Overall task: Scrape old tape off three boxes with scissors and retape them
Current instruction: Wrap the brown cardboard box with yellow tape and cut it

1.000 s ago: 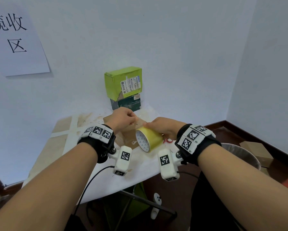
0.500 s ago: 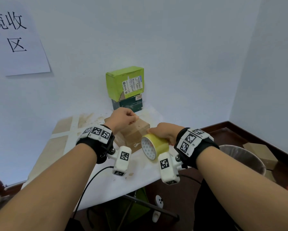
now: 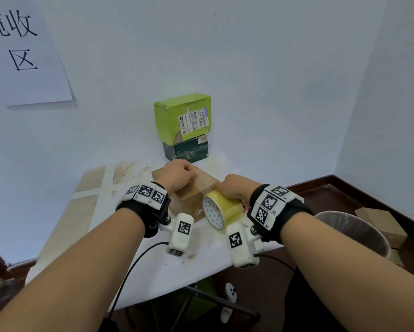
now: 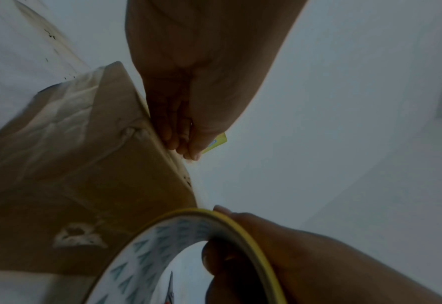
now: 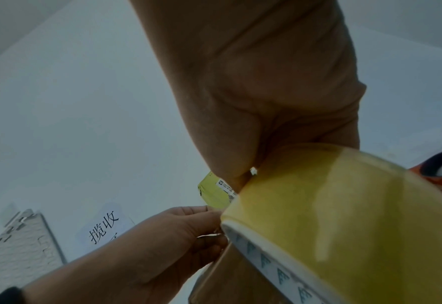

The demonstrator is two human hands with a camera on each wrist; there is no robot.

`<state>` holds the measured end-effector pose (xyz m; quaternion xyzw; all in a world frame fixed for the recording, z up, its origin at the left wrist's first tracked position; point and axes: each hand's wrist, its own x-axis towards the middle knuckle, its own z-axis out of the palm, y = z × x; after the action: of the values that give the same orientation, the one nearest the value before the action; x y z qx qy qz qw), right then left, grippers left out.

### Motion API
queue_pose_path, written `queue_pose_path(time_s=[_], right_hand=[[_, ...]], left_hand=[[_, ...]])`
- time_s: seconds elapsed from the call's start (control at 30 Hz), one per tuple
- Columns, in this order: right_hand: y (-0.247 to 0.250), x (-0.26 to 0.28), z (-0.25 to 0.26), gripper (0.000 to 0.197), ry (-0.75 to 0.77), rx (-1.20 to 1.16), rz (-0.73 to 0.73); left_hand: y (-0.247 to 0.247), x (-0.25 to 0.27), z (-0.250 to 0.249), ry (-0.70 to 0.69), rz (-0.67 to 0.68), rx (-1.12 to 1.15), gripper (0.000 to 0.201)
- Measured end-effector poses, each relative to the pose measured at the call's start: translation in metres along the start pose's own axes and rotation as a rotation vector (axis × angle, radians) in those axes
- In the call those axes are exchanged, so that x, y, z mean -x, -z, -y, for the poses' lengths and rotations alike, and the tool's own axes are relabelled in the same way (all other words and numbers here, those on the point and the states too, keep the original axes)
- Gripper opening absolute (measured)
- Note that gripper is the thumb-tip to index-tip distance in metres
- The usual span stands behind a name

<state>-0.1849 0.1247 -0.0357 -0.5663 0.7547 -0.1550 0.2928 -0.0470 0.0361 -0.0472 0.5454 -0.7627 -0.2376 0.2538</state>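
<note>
Parcel collection corner

At ten o'clock a paper sign (image 3: pixel 21 51) reading 揽收区 hangs on the wall; at twelve, labelled parcels (image 3: pixel 183 118) stack on a taped-up table (image 3: pixel 93 212).

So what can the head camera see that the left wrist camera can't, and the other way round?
Only the head view shows the green box stacked on a dark box against the wall, the paper sign, the bin and both wrist bands. Only the left wrist view shows a thumb hooked inside the roll's core. Both show the brown box, the tape roll, the left hand on the box and the right hand gripping the roll.
</note>
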Motion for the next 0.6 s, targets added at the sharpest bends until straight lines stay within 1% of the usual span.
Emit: queue_pose_path(time_s=[0.3, 0.6], right_hand=[[-0.001, -0.003, 0.001, 0.046, 0.000, 0.046, -0.020], [-0.001, -0.007, -0.002, 0.044, -0.001, 0.068, 0.029]], left_hand=[[-0.005, 0.001, 0.004, -0.033, -0.014, -0.083, 0.015], [-0.012, -0.004, 0.006, -0.063, -0.033, -0.162, 0.017]])
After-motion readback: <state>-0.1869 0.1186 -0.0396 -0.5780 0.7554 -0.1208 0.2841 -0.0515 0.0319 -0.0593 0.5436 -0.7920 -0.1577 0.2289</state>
